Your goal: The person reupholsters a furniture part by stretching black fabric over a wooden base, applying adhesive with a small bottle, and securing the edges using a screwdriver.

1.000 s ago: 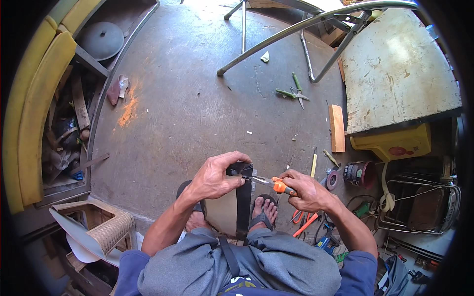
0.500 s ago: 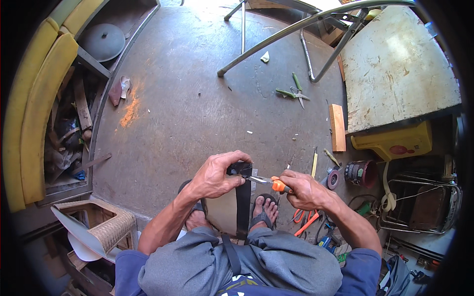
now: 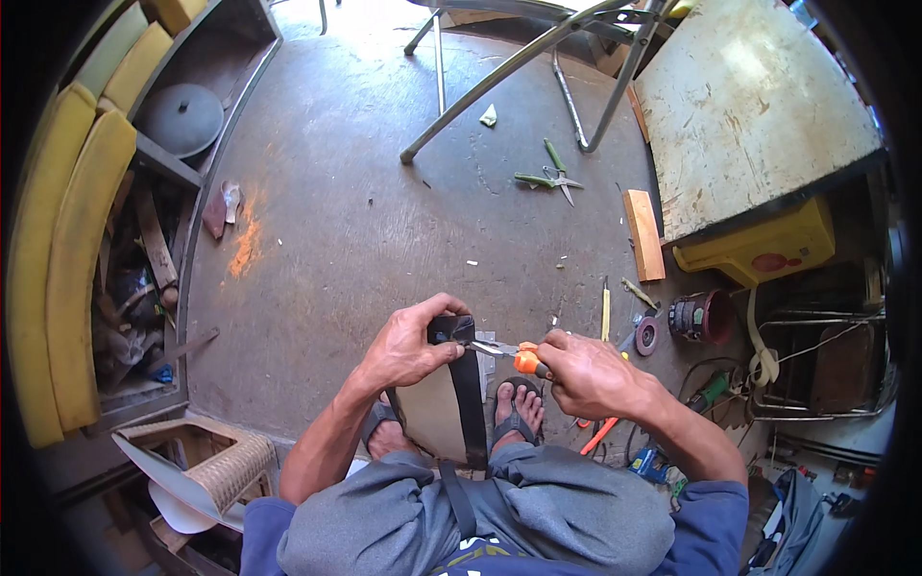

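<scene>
A beige panel with a wide black edge strip [image 3: 470, 413] stands between my feet and knees. My left hand [image 3: 408, 346] is closed round its top corner, fingers over the far side and thumb on the near side. Pliers with orange-and-black handles [image 3: 527, 359] are gripped in my right hand [image 3: 594, 372]. Their metal jaws point left and reach the black strip beside my left thumb. Whether the jaws pinch the strip is too small to tell. A grey metal plate [image 3: 486, 363] shows just right of the strip, below the jaws.
Green-handled shears [image 3: 554, 176], a wooden block [image 3: 643, 235] and a yellow stick [image 3: 605, 312] lie on the floor. A metal-legged frame [image 3: 499, 86] stands ahead. At right are a worn tabletop [image 3: 759, 125] and an orange-handled tool [image 3: 599, 436]; at left, a shelf holds yellow pads [image 3: 86, 259].
The view has shifted slightly, so floor objects sit a little differently. My hands keep their grips; the pliers' jaws stay at the strip's top end, with my right hand a little closer to it.
</scene>
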Demonstrator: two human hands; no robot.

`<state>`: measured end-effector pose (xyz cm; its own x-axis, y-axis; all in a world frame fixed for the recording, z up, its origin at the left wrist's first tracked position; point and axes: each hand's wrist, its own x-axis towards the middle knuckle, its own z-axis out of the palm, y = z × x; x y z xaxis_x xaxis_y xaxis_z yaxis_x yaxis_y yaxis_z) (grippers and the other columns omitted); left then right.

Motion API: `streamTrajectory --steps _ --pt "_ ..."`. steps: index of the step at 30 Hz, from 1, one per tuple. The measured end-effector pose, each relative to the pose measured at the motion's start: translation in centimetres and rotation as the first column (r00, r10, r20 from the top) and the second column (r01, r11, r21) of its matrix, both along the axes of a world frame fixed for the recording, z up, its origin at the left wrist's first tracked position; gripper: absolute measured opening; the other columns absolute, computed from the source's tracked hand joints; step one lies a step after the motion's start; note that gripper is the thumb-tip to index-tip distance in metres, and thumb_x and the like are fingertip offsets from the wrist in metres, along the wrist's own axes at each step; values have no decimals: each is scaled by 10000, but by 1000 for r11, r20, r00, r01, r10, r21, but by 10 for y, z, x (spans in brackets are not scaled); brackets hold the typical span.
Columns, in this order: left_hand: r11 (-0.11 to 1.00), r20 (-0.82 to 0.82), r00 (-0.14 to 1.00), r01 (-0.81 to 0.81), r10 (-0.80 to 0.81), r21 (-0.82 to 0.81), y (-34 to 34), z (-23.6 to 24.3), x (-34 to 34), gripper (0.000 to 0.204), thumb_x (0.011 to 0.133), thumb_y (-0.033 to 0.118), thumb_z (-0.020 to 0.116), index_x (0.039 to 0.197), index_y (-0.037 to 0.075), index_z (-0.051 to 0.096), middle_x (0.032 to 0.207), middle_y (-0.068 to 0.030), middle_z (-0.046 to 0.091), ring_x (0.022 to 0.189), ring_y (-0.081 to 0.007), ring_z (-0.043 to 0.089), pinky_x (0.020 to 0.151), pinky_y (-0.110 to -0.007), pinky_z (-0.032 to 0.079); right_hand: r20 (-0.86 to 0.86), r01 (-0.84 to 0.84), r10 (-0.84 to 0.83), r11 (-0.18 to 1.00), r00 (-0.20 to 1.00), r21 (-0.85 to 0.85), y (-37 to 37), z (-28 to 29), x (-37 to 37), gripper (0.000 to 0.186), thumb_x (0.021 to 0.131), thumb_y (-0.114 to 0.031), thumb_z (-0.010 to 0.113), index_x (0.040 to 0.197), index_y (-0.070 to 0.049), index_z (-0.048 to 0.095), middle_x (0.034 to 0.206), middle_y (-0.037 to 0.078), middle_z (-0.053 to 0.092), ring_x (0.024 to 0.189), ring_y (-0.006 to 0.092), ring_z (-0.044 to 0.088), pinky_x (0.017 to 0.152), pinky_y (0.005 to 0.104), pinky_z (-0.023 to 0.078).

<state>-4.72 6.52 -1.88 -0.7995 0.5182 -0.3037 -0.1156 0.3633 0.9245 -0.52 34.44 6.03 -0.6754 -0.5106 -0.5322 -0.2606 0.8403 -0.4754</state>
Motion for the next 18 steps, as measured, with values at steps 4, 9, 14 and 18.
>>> streamTrajectory --steps 4,9,14,18 --pt "999 63 997 29 -32 42 -19 16 -7 393 794 98 824 1148 15 676 1007 -91 729 952 -182 686 864 -351 553 -94 102 -138 942 986 -320 23 -21 13 537 739 2 580 1275 34 583 1214 233 604 1129 421 618 976 474 517" --pt "977 185 967 -193 174 91 -61 68 -16 302 792 34 849 1046 -2 691 867 -27 687 776 -79 640 682 -243 515 -97 273 -350 852 932 -447 20 -37 20 433 727 14 578 1156 22 632 1143 209 620 1093 412 623 958 464 505" --pt "934 -106 937 -311 332 173 -91 118 -15 244 776 -50 818 984 18 709 915 -21 694 853 -95 651 732 -252 517 -153 429 -472 869 868 -247 41 -110 18 399 769 -39 624 1162 29 634 1078 225 616 976 431 611 908 476 506" --pt "928 -470 804 -275 366 252 -83 128 -4 322 680 -146 788 943 29 724 953 -80 696 913 -179 686 780 -294 525 -341 544 -512 839 788 -1 64 -200 33 416 783 -106 678 1178 20 652 1063 210 628 953 423 612 924 478 507"
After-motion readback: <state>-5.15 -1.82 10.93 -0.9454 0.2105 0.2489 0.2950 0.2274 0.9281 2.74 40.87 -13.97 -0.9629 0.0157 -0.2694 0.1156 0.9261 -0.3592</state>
